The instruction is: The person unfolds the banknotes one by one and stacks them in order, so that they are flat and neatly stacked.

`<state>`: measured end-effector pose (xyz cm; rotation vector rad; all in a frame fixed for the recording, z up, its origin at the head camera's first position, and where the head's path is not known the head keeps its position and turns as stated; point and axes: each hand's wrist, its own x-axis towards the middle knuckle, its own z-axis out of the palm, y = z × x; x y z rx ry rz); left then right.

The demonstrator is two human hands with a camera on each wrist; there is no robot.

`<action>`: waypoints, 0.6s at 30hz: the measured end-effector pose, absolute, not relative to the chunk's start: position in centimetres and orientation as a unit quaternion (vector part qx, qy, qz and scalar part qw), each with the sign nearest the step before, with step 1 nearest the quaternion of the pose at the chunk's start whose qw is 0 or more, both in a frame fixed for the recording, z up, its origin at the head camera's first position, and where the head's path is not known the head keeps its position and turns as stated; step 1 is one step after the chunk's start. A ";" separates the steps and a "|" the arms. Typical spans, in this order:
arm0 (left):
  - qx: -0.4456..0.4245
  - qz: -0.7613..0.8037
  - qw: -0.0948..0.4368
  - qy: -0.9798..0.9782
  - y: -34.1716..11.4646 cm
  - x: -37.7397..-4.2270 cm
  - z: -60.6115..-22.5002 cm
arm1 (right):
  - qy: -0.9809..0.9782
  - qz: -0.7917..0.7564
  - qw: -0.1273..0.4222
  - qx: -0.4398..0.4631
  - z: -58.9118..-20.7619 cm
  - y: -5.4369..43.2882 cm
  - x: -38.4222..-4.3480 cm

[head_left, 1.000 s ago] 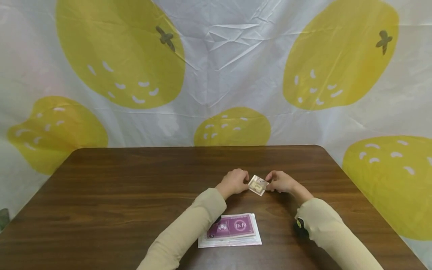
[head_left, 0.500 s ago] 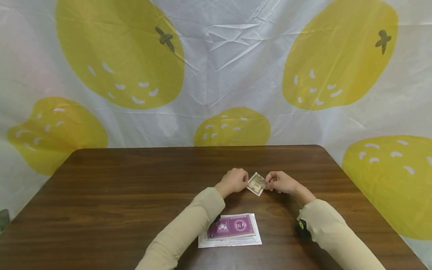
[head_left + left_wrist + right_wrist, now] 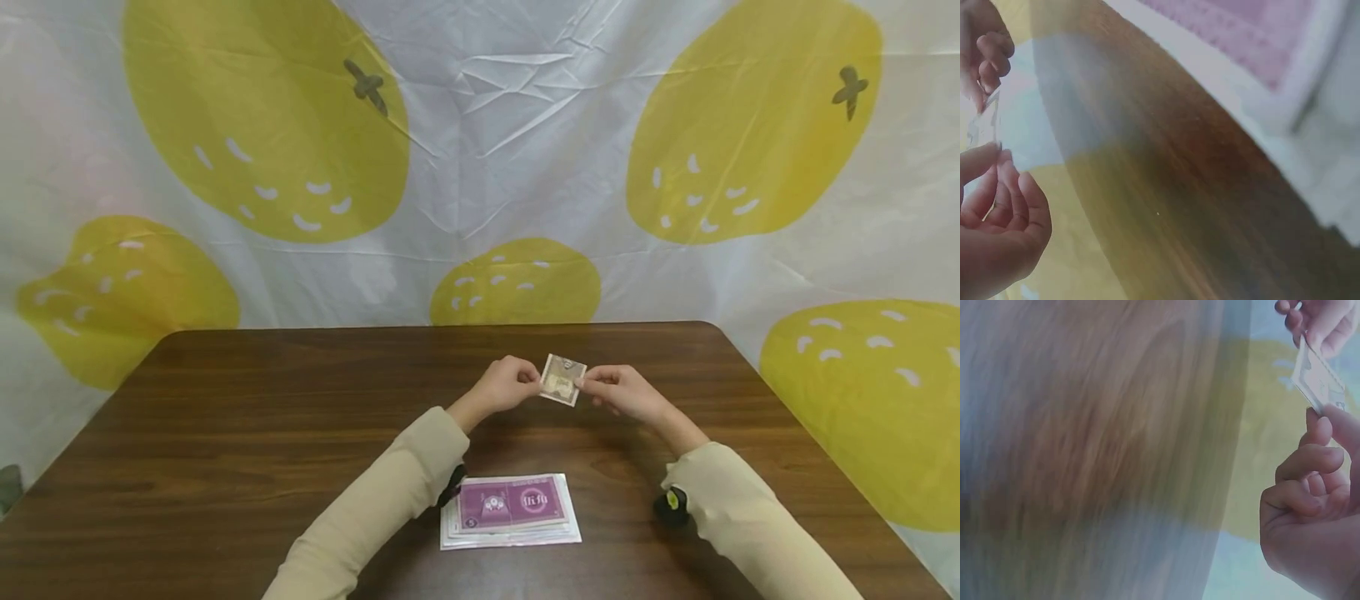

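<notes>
A small, nearly square brown banknote [image 3: 561, 379] with a pale border, apparently folded, is held up over the table between both hands. My left hand [image 3: 498, 385] pinches its left edge between thumb and fingers. At its right edge, the thumb and index finger of my right hand [image 3: 628, 393] grip it. In the right wrist view the note [image 3: 1316, 378] appears tilted, its edge facing the camera. Closer to me lies a stack of flat papers with a purple banknote [image 3: 513, 502] on top, just right of my left forearm.
Under everything is a dark brown wooden table [image 3: 300, 433] with rounded far corners. Behind it hangs a white cloth [image 3: 517, 150] printed with large yellow fruit. Black wrist straps [image 3: 672, 506] show at the sleeves.
Both hands have raised the small banknote, moving it up and slightly left in the head view, and it has turned a little. The left forearm has shifted left, uncovering more of the purple banknote.
</notes>
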<state>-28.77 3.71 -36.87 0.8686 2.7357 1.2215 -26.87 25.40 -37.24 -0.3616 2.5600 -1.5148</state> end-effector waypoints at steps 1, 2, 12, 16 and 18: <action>0.274 0.410 0.013 0.870 3.5 -28.7 -36.8 | 0.849 -0.509 0.068 -0.125 -37.2 25.2 -26.8; 0.269 0.428 0.017 0.863 3.3 -28.7 -36.8 | 0.846 -0.514 0.064 -0.129 -37.1 25.0 -26.8; 0.194 0.593 0.059 0.779 2.1 -28.3 -37.2 | 0.829 -0.541 0.036 -0.136 -36.0 23.1 -26.2; 0.183 0.618 0.069 0.762 1.9 -28.1 -37.5 | 0.826 -0.547 0.027 -0.134 -35.8 22.7 -26.0; 0.184 0.621 0.074 0.759 1.9 -28.0 -37.7 | 0.828 -0.543 0.020 -0.138 -35.7 22.5 -25.9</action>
